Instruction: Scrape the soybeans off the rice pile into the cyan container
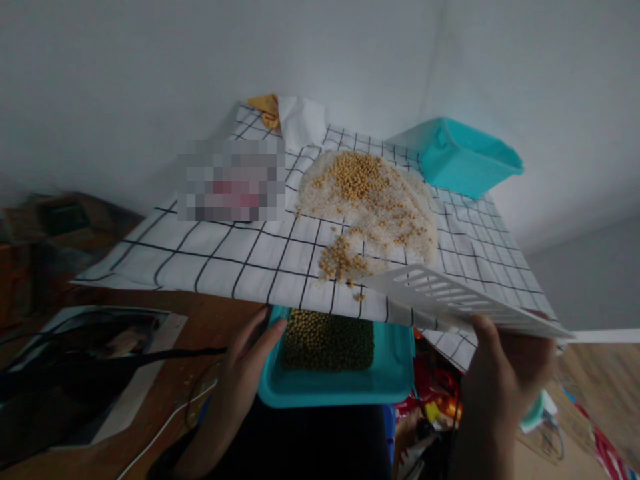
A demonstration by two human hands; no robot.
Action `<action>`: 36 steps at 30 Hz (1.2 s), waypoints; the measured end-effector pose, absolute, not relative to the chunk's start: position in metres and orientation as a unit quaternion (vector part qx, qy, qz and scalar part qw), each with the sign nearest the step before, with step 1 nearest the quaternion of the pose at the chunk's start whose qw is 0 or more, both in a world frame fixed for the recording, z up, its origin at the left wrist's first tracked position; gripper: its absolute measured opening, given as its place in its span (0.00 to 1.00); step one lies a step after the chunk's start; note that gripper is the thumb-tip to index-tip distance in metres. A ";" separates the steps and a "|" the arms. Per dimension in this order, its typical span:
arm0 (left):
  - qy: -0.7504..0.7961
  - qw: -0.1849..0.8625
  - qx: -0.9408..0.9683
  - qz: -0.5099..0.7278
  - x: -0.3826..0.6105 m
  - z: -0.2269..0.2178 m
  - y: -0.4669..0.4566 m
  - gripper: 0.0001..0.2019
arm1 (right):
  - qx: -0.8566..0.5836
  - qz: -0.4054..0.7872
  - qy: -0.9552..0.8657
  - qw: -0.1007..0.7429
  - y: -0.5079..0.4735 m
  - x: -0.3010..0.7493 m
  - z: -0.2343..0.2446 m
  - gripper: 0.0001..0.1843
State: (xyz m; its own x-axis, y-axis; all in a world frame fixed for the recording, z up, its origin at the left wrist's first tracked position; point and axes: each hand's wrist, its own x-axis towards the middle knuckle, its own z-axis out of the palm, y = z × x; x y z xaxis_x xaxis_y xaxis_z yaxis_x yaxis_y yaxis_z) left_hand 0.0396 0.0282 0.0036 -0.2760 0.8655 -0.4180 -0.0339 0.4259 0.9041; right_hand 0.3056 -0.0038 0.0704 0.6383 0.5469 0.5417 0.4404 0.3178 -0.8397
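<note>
My left hand (254,350) grips the left rim of a teal plastic bin (340,390) held just below the table's front edge. Yellow soybeans (305,333) and darker green beans (350,347) lie inside it. In my right hand (515,360) is a white slotted plastic panel (450,293), tilted, its far end low over the cloth near a small heap of soybeans (340,259). Behind that, a wide pile of white rice (320,197) spreads over the cloth, with more soybeans (357,173) on top.
A black-and-white checked cloth (215,260) covers the table. Another teal bin (457,163) stands at the back right. White and yellow cloths (303,120) lie at the back, near a blurred-out item (233,180). Cables and colourful packages (435,400) are below.
</note>
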 end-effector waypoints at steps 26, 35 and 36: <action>0.657 0.526 0.332 0.427 0.039 0.007 0.030 0.20 | -0.568 0.036 -0.475 0.671 0.007 0.310 0.076 0.12; 0.658 0.527 0.313 0.437 0.043 0.011 0.030 0.17 | -0.551 0.046 -0.493 0.671 0.005 0.308 0.074 0.13; 0.659 0.523 0.317 0.438 0.043 0.011 0.030 0.17 | -0.539 0.054 -0.508 0.670 0.005 0.308 0.075 0.12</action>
State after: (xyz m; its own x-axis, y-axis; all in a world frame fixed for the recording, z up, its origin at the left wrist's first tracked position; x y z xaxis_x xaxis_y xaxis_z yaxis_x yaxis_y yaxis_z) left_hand 0.0427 0.0299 0.0108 -0.2512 0.8759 -0.4120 -0.0412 0.4156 0.9086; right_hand 0.3075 0.0049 0.0747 0.4779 0.6193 0.6229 0.4755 0.4139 -0.7763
